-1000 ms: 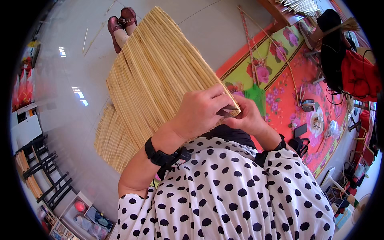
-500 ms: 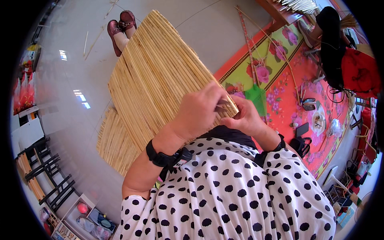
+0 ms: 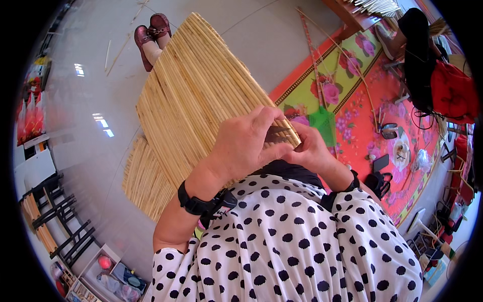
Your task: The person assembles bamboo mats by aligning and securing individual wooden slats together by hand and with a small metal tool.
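A wide stiff panel of straw stalks (image 3: 196, 90), laid side by side, slants across my lap and up to the far left. My left hand (image 3: 244, 141) curls over its near right corner, with the thumb and forefinger arched apart around the edge. Part of the corner lies in shadow between them, and the other fingers are hidden. My right hand (image 3: 314, 151) grips the same corner from the right, its fingertips partly behind the panel. Both thumbs come close together at the tip. Below the panel's left side lies a second straw panel (image 3: 146, 178).
A red floral mat (image 3: 352, 126) covers the floor on the right, with a green mesh fly swatter (image 3: 322, 123), a phone (image 3: 380, 162) and a white dish (image 3: 401, 153). Another person's dark red shoes (image 3: 160, 25) are at the far left. Black folding frames (image 3: 60, 216) stand left.
My left hand has rolled open a little: its thumb has swung down toward the right thumb and the gap to the forefinger has widened. The panel and my right hand have barely moved.
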Demonstrator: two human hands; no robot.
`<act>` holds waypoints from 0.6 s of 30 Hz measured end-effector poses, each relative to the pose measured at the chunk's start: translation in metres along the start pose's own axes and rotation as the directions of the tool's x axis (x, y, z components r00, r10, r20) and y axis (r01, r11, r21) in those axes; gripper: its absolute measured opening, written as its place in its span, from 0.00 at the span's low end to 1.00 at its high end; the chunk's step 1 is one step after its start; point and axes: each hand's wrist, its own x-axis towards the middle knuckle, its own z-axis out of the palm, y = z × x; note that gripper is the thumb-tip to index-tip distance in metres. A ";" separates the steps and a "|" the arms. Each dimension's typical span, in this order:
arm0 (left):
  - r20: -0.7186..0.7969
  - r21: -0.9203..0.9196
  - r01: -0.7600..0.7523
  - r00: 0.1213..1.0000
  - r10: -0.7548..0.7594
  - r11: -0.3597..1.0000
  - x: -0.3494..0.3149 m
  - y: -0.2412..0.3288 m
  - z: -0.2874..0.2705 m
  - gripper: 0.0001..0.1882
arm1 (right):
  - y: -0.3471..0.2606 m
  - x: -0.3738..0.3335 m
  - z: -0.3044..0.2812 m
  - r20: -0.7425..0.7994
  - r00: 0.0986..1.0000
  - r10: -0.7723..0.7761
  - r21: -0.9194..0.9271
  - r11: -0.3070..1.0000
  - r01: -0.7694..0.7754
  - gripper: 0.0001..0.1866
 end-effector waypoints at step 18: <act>0.151 0.344 -0.305 0.951 0.269 0.888 0.003 0.000 -0.011 0.09 | 0.004 -0.003 -0.002 -0.026 1.000 0.017 -0.003 1.000 -0.017 0.26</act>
